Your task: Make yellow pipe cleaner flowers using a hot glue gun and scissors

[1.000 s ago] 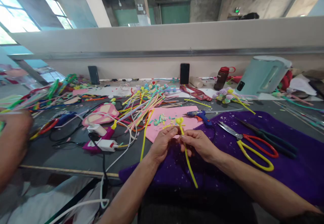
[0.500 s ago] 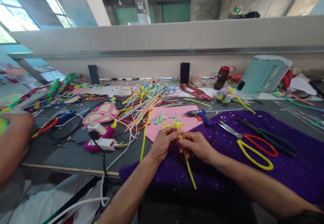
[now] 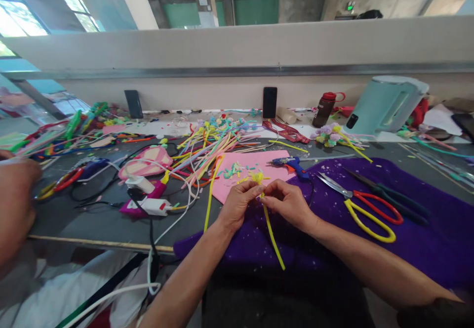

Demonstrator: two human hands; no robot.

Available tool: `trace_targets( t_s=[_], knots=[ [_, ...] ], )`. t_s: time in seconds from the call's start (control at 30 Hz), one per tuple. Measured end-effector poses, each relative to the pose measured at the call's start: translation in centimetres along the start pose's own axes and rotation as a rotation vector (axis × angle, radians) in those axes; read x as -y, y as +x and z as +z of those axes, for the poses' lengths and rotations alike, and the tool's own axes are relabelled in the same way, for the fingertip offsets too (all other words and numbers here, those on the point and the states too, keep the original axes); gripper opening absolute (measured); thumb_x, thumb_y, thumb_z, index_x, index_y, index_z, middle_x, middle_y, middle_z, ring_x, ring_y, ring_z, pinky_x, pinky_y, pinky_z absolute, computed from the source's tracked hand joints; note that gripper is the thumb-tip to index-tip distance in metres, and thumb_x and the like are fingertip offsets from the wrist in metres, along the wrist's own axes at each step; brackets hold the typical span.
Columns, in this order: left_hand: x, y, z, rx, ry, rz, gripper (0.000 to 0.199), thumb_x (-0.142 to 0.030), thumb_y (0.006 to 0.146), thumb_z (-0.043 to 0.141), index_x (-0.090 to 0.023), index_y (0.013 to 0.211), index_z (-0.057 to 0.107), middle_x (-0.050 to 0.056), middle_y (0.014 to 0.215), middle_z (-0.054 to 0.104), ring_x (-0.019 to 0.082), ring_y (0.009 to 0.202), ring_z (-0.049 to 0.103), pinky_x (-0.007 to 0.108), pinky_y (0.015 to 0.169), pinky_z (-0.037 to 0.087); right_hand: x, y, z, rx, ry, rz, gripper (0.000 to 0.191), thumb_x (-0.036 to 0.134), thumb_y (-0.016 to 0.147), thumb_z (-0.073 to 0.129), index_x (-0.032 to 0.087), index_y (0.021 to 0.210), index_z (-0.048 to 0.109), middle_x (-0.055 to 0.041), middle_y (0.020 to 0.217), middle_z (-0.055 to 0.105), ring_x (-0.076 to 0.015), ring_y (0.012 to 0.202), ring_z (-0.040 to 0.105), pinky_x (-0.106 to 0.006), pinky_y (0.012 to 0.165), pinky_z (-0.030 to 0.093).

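Observation:
Between both hands hangs a yellow fuzzy stem [image 3: 273,241], its long end pointing down over the purple cloth [image 3: 237,254]. A bunched yellow flower shape [image 3: 257,176] tops it. My left hand [image 3: 239,202] pinches the stem just under the bunch. My right hand [image 3: 287,203] has thumb and index finger closed on the stem at nearly the same spot. Behind them lies a pink sheet [image 3: 244,162] with small coloured snippets. A blue glue gun [image 3: 296,166] rests at the sheet's right edge.
Scissors [image 3: 355,194] and dark pliers [image 3: 396,199] lie on the right. Coloured stems [image 3: 215,150] are heaped behind the sheet. A power strip [image 3: 148,199] with cables sits left. Further back stand a kettle [image 3: 387,105], a bottle [image 3: 324,109] and a phone [image 3: 269,102]. Another person's arm [image 3: 17,199] is far left.
My right hand has lifted slightly and its fingers have shifted up the stem toward the bunch. The view has tilted a little. The other person's arm has moved left.

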State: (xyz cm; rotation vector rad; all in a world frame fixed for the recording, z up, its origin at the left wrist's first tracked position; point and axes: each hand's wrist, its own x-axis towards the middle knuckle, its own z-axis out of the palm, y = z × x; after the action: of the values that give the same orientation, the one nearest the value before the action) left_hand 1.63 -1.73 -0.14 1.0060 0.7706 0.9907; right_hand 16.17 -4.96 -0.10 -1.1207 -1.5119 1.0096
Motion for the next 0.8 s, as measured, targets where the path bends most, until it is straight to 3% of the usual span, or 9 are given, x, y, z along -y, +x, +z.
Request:
trace_targets(
  t_s=[0.2, 0.43, 0.57, 0.8],
  knots=[
    [0.3, 0.1, 0.4, -0.015, 0.013, 0.002, 0.018, -0.028, 0.064, 0.07, -0.012, 0.065, 0.061, -0.002, 0.057, 0.053, 0.005, 0.049, 0.045, 0.018, 0.047, 0.033, 0.0, 0.1, -0.2, -0.045, -0.213, -0.1, 0.015, 0.03, 0.076, 0.059, 0.016, 0.07, 0.054, 0.0028, 0.06, 0.054, -0.0085, 0.051, 0.048, -0.019, 0.048, 0.038],
    [-0.1, 0.0, 0.4, -0.017, 0.036, 0.014, 0.018, -0.028, 0.065, 0.069, -0.012, 0.068, 0.061, -0.002, 0.061, 0.056, 0.005, 0.049, 0.047, 0.017, 0.047, 0.036, 0.3, -0.1, -0.6, 0.026, -0.154, -0.11, 0.018, 0.028, 0.082, 0.048, 0.016, 0.071, 0.056, 0.0035, 0.059, 0.051, -0.0073, 0.048, 0.047, -0.018, 0.047, 0.037],
    [-0.8, 0.1, -0.1, -0.088, -0.015, 0.035, 0.019, -0.03, 0.067, 0.067, -0.014, 0.072, 0.059, 0.001, 0.07, 0.062, 0.006, 0.054, 0.051, 0.014, 0.042, 0.034, 0.5, 0.3, -1.8, -0.062, -0.096, -0.061, 0.017, 0.028, 0.08, 0.049, 0.017, 0.067, 0.053, 0.0039, 0.057, 0.051, -0.0075, 0.045, 0.047, -0.019, 0.045, 0.036],
    [-2.1, 0.2, -1.4, -0.163, -0.125, 0.006, 0.022, -0.028, 0.065, 0.069, -0.014, 0.074, 0.055, -0.003, 0.062, 0.06, 0.002, 0.039, 0.044, 0.012, 0.034, 0.027, -0.1, 1.5, -4.5, -0.17, -0.116, -0.004, 0.022, 0.031, 0.081, 0.046, 0.017, 0.065, 0.053, 0.0012, 0.058, 0.055, -0.0083, 0.045, 0.049, -0.02, 0.046, 0.038]
  ],
)
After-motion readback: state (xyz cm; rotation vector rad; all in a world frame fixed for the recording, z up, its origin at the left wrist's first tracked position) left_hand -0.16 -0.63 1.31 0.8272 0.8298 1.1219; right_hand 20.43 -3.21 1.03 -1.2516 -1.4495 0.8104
